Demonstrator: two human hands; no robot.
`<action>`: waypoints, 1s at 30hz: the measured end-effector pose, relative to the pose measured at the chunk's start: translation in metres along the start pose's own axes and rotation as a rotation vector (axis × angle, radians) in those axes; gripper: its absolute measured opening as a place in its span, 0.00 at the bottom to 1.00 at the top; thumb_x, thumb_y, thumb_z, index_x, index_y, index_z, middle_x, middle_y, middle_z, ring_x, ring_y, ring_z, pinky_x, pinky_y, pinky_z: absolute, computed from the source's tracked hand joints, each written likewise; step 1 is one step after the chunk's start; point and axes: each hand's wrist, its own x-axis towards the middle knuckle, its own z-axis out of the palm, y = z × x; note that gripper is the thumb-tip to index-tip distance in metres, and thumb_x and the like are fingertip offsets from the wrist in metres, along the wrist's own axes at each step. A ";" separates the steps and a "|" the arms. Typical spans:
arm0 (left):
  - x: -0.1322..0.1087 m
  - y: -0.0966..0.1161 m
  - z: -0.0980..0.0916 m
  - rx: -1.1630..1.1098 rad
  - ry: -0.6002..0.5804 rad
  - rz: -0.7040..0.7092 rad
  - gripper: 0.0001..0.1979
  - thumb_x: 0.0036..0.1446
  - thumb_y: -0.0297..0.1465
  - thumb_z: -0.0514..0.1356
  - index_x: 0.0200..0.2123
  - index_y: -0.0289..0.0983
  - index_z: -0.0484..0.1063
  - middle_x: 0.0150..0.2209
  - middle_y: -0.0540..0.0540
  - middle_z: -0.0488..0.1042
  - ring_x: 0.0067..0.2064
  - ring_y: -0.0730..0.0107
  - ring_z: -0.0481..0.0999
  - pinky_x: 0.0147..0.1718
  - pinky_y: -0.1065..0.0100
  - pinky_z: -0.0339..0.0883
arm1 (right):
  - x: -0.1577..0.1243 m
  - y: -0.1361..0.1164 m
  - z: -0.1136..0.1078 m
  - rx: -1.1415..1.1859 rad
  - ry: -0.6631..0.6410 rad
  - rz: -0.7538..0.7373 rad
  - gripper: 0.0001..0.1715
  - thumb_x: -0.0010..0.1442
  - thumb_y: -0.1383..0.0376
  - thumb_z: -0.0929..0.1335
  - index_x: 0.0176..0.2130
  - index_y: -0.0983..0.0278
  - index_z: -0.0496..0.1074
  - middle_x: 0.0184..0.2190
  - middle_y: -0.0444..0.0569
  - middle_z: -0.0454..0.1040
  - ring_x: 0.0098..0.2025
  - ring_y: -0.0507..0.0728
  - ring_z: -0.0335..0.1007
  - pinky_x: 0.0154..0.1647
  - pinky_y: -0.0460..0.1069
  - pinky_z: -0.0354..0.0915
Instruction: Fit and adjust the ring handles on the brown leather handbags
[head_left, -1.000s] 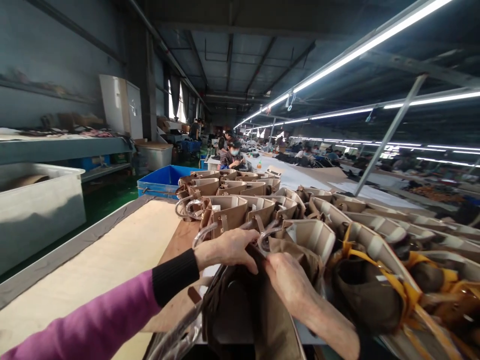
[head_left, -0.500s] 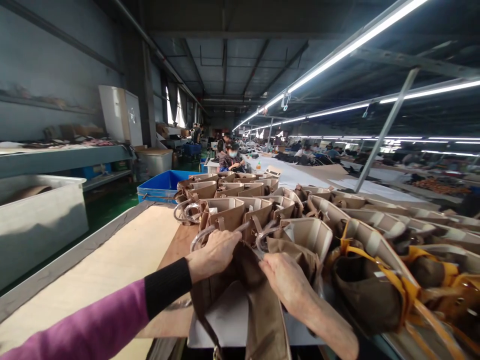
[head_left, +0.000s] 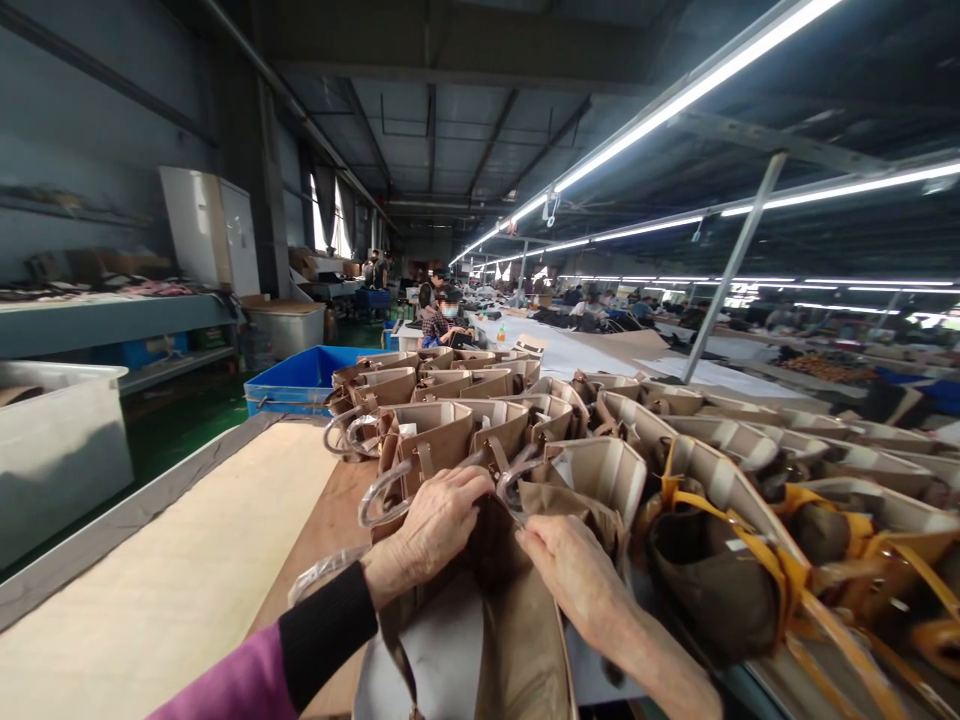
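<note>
Between my hands stands an unfinished brown handbag (head_left: 521, 655), its dark interior facing me and a pale grey panel (head_left: 439, 655) showing at the left. My left hand (head_left: 439, 515) is closed at the bag's far upper edge, fingers bent over it. On the right side, my right hand (head_left: 574, 575) pinches the upper edge between thumb and fingers. A narrow brown strap (head_left: 401, 650) hangs below my left wrist. Beside that wrist lies a plastic-wrapped handle (head_left: 326, 570). Just beyond my hands, a beige-lined bag (head_left: 596, 475) stands upright.
Rows of similar brown bags (head_left: 435, 430) cover the table ahead and to the right. Bags with yellow straps (head_left: 776, 560) stand close to my right arm. A pale board (head_left: 172, 530) lies at left, with a blue bin (head_left: 292, 375) beyond. People sit farther back.
My left hand's fingers have curled more over the bag's edge, and its wrist has lifted. More of the bag's interior shows. The view has turned slightly right.
</note>
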 end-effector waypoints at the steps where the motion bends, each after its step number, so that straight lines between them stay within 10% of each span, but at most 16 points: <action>1: 0.001 -0.003 0.000 -0.010 -0.004 -0.009 0.15 0.50 0.19 0.51 0.40 0.39 0.66 0.44 0.49 0.72 0.45 0.67 0.72 0.45 0.67 0.63 | 0.000 0.001 0.000 0.004 0.001 0.001 0.20 0.62 0.67 0.60 0.19 0.63 0.56 0.18 0.43 0.63 0.25 0.52 0.58 0.26 0.48 0.47; 30: -0.015 -0.029 0.008 -0.043 0.257 0.122 0.05 0.59 0.24 0.54 0.35 0.37 0.67 0.46 0.47 0.72 0.43 0.72 0.74 0.43 0.71 0.68 | -0.008 0.017 0.001 0.042 0.024 0.084 0.19 0.61 0.63 0.59 0.20 0.62 0.53 0.17 0.40 0.55 0.24 0.52 0.54 0.26 0.48 0.45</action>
